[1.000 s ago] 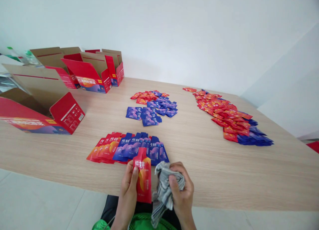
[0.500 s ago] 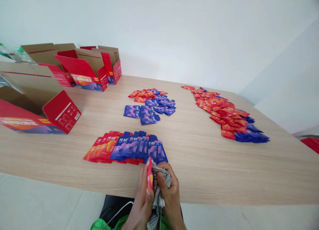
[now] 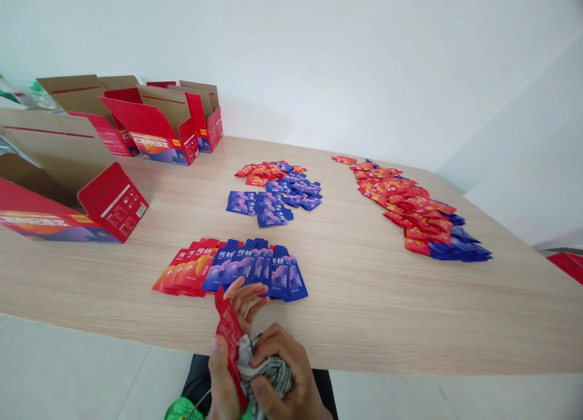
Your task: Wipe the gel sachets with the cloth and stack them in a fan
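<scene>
My left hand (image 3: 228,347) holds a red sachet (image 3: 230,341) at the near table edge, thumb on its front and fingers spread behind it. Pressed against that sachet is a bunched grey striped cloth (image 3: 266,368), with my right hand (image 3: 285,380) closed round it. Just beyond my hands lies a fanned row of red and blue sachets (image 3: 237,268) on the wooden table (image 3: 364,298).
A second cluster of blue and red sachets (image 3: 277,189) lies mid-table. A long heap of red and blue sachets (image 3: 414,213) runs along the right. Open red cardboard boxes stand at the left (image 3: 68,189) and back left (image 3: 159,128). A white wall is behind.
The red sachet has turned from facing me to edge-on, then tilted to the left. My right hand has pushed the cloth against it and both hands have drawn closer to me.
</scene>
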`<state>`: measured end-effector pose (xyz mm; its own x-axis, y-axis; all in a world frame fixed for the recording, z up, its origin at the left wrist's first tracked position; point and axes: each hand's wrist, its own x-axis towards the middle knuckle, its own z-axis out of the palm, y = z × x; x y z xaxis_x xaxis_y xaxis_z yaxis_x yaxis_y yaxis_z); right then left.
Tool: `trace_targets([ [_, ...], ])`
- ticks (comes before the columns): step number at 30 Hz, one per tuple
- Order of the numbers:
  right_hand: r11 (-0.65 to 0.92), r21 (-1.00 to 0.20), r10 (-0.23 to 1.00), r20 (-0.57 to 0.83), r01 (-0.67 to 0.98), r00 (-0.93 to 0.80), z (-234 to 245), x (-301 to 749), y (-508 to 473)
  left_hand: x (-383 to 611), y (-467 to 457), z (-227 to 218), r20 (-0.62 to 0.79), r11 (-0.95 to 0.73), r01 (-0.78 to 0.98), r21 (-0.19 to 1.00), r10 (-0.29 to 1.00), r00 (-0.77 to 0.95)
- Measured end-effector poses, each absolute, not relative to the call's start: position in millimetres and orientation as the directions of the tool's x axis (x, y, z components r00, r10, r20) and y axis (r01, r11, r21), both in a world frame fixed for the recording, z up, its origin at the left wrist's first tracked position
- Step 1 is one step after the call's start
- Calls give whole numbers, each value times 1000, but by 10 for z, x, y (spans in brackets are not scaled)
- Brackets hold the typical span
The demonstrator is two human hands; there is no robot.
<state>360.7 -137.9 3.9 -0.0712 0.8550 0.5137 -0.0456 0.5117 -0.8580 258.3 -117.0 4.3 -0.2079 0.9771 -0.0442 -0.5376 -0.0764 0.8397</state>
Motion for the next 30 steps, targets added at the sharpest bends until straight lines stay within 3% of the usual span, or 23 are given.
trace_targets([
  [2, 508, -860, 856, 509, -34, -92, 59, 3606, -1359, 2566, -1206, 78, -76, -33, -558, 829, 982, -172],
  [7, 417, -909, 902, 416, 21, 117, 155, 3633, -1242, 2711, -1454, -37, -167, 99, -575, 812, 984, -66],
  [12, 406, -914, 913, 404, 16, -58, 195, 3625, -1286, 2594, -1335, -135, -104, 15, -515, 857, 984, -146],
  [17, 368, -930, 914, 366, -19, -178, 121, 3559, -1347, 2336, -1191, -93, -62, -28, -331, 943, 964, -257],
  [22, 292, -956, 956, 292, -13, 15, 56, 3482, -1274, 2397, -1252, -96, -107, 51, -165, 985, 931, -349],
  [27, 293, -956, 944, 290, -8, -158, 166, 3580, -1246, 2269, -1151, 65, 15, -24, -16, 1000, 909, -417],
  [30, 280, -960, 949, 280, -23, -144, 164, 3706, -1247, 1984, -858, 227, 134, -46, 218, 975, 902, -409],
])
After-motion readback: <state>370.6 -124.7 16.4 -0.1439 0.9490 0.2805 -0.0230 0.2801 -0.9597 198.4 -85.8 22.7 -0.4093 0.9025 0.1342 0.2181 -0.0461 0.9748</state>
